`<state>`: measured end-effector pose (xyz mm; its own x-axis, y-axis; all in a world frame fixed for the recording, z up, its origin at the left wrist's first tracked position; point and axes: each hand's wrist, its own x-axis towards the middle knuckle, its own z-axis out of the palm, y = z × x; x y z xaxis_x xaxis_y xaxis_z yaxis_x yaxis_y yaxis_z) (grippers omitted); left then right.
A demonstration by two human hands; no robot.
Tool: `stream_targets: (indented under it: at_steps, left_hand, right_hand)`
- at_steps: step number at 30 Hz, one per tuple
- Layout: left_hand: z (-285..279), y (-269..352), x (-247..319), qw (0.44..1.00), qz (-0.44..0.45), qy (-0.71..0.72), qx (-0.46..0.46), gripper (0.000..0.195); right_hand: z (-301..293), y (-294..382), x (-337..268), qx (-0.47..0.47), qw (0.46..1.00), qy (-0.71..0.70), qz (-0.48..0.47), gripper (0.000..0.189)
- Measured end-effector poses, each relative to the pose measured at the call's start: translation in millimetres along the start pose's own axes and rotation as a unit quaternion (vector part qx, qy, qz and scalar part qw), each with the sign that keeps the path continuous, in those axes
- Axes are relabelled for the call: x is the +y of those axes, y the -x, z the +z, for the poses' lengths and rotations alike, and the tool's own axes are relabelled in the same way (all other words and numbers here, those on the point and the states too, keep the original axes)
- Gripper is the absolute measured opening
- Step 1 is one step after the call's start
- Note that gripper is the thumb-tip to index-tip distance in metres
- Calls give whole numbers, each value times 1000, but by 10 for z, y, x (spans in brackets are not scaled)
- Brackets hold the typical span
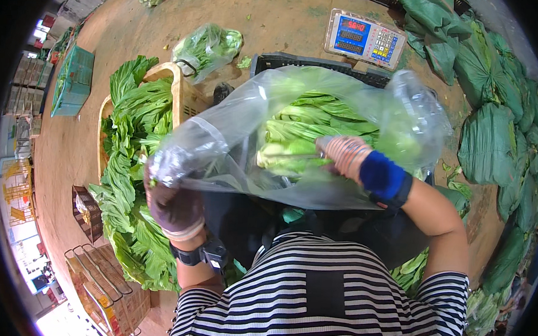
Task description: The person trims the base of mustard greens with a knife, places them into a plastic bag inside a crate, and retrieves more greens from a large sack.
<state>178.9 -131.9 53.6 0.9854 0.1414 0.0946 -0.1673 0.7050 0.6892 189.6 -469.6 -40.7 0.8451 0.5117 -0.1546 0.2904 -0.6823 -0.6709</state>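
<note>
A clear plastic bag [239, 121] lies across a black plastic crate [296, 60] in front of me. Leafy mustard greens [325, 112] lie in the bag, pale stems to the left. My left hand [175, 209], in a dark knit glove, grips the bag's gathered left end. Over the stems is my right hand [348, 158], in a striped glove with a blue cuff, its fingers curled and blurred. A thin, dark, blade-like strip [292, 156] extends left from these fingers; blur hides whether they hold it.
Left of me, a yellow plastic crate [178, 92] overflows with leafy greens [127, 207]. A digital scale [364, 39] with a lit display stands beyond the black crate. A filled bag of greens [209, 48] lies on the floor. Green sacks [488, 144] line the right side.
</note>
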Motion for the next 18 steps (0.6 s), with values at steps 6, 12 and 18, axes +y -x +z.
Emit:
stream_targets:
  at_steps: [6, 12, 18]
  left_hand:
    - [111, -311, 92, 997, -14, 0, -80, 37]
    - [37, -415, 159, 996, -58, -43, -58, 41]
    - [42, -688, 530, 955, 8, -284, -85, 29]
  right_hand:
    - [389, 347, 427, -49, 870, -393, 293, 29]
    - [-179, 1261, 433, 132, 931, 181, 287, 35]
    - [-279, 2522, 158, 235, 829, 262, 434, 46]
